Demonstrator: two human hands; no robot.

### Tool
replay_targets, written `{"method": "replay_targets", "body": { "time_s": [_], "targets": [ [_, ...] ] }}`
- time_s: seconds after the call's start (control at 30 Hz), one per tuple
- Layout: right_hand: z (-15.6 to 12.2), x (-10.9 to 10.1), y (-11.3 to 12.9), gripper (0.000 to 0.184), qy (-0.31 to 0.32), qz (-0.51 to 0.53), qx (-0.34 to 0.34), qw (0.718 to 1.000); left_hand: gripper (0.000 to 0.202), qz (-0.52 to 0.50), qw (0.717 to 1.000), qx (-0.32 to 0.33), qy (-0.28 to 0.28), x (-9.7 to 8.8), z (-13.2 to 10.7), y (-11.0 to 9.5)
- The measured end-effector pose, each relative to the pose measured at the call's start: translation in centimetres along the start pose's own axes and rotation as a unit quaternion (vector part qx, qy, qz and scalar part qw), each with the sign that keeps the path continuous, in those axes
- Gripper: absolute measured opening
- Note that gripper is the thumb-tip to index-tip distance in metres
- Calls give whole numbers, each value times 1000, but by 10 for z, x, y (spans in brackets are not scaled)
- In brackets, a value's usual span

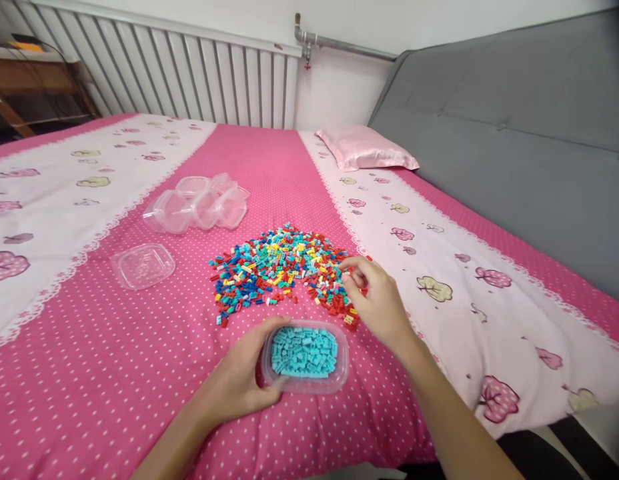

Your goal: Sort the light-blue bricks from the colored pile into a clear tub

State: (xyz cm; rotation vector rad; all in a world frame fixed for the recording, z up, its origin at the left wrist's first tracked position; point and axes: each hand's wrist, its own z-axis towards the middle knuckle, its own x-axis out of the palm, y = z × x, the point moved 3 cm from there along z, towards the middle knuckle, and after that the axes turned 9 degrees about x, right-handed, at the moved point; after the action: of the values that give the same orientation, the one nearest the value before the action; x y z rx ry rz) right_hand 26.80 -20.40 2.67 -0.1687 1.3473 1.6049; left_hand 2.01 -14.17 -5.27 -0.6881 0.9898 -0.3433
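Observation:
My left hand (252, 370) grips the left side of a see-through plastic container (343, 363), thumb at the near corner and fingers round the far side. Inside lie many small turquoise building bricks (304, 351). Just beyond it, a loose heap of mixed building bricks (284, 260) in red, blue, yellow, turquoise and white spreads over the bed. My right hand (372, 293) is at the heap's right edge, its fingers curled and thumb and forefinger close together. Whatever may be between those fingertips is too small to make out.
A see-through lid (144, 265) lies flat left of the heap. Behind it sits a cluster of several empty plastic containers (199, 203). The pink dotted bedspread (259, 160) is soft and wrinkled. Farther off are a pink pillow (364, 147), a grey headboard (504, 113) and a white radiator (189, 63).

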Motion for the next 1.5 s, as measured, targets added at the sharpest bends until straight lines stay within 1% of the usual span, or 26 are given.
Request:
{"method": "replay_targets", "body": {
  "time_s": [0.1,0.17,0.23,0.43,0.6,0.77,0.97,1.23,1.4,1.5],
  "targets": [
    [0,23,-20,20,-37,-44,-25,998,80,7,1000,-6,4,-1,0,-1],
    [-1,32,-29,23,-67,-76,-34,994,81,10,1000,-8,3,-1,0,-1],
    [-2,39,-35,25,-82,-89,-35,992,81,12,1000,-10,1,-1,-1,-1],
    [-5,50,-41,28,-68,-88,-46,993,89,7,1000,-6,6,0,-2,-2],
    [-12,60,-46,27,-71,-75,-48,994,90,7,1000,-3,-4,1,3,-2],
    [-16,62,-50,31,-95,-58,-34,993,85,0,1000,-3,-22,0,7,0],
    [-16,68,-54,32,-67,-63,-41,995,87,7,1000,-3,-26,0,3,-1],
    [-16,70,-58,32,-76,-62,-34,995,87,11,1000,-8,-20,-1,3,-2],
    [-17,65,-52,30,-87,-66,-36,993,86,3,1000,-14,-21,-1,3,-3],
    [-20,63,-42,24,-86,-83,-51,992,87,2,1000,-11,-23,-1,4,-3]
  ]
}}
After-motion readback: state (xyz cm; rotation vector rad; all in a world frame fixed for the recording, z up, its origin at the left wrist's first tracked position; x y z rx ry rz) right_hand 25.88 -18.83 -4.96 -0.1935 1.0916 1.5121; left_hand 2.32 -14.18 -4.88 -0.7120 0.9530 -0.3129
